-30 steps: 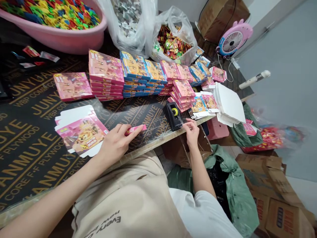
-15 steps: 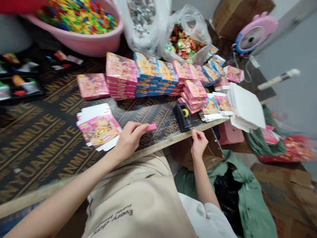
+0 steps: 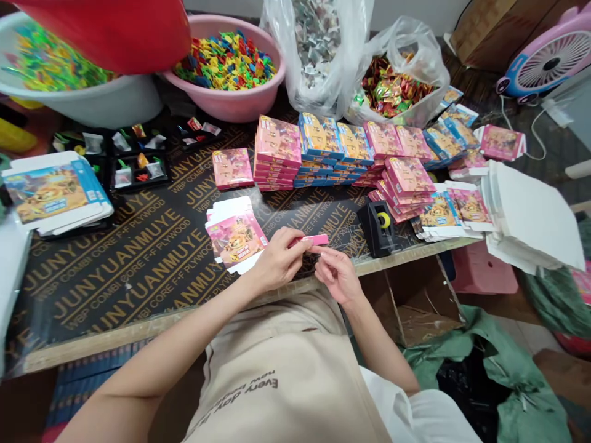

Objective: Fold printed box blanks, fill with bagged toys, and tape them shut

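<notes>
My left hand [image 3: 282, 261] is closed around a small pink box [image 3: 316, 239], seen edge-on above the front edge of the table. My right hand [image 3: 338, 272] meets the near side of this box with its index fingertip. Its other fingers are curled, and whatever they hold is too small to make out. Left of my hands lies a small stack of flat pink printed cartons [image 3: 237, 241]. To the right stands a black tape dispenser [image 3: 376, 231] with a yellow core. A single pink box [image 3: 232, 167] lies farther back.
Stacked pink boxes [image 3: 277, 144] and blue boxes [image 3: 320, 138] line the middle. Behind them are a pink basin [image 3: 274, 95] of colourful plastic pieces and clear bags [image 3: 314, 92]. Black trays [image 3: 141, 171] and blue cartons [image 3: 50, 191] lie left; white sheets [image 3: 530, 209] overhang the edge at right.
My right hand has moved left from beside the tape dispenser to the pink box in my left hand. The view has turned left, showing more of the table's left side.
</notes>
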Demonstrator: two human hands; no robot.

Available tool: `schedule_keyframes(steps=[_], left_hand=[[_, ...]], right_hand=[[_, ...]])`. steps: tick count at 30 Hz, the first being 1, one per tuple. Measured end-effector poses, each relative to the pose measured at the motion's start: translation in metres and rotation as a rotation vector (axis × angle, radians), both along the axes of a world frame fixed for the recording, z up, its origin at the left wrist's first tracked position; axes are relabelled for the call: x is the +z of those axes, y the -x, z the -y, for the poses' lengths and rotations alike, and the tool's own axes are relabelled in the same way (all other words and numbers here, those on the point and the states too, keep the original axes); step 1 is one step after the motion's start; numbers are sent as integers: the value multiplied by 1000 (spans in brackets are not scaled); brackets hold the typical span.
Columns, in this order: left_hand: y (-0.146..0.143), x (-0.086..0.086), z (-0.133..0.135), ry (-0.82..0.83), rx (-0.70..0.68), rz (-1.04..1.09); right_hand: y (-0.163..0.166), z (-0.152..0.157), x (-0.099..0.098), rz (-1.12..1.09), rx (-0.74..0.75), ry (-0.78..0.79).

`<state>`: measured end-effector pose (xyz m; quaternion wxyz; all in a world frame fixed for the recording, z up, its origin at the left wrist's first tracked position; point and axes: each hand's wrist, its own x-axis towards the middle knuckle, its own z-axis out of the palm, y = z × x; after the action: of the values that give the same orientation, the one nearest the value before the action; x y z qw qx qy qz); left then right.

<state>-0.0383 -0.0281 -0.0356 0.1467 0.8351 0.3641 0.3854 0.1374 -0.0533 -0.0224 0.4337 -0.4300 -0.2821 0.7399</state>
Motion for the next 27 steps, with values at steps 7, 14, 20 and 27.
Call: schedule_keyframes(steps=[7,14,20,27], left_hand=[[-2,16,7,-69,78,-101],[119,26,-55,-295,380,-234],[161,-24,-151,-190,416,-243],[160,-31,-118,63,454,-155]], right_hand=[[-15,-2,-11,898,111,-428],[-9,-15,-24,1056,275,-649],[37,-34,-24,1030,480,-860],[135,-97,-14,1261,834,-1228]])
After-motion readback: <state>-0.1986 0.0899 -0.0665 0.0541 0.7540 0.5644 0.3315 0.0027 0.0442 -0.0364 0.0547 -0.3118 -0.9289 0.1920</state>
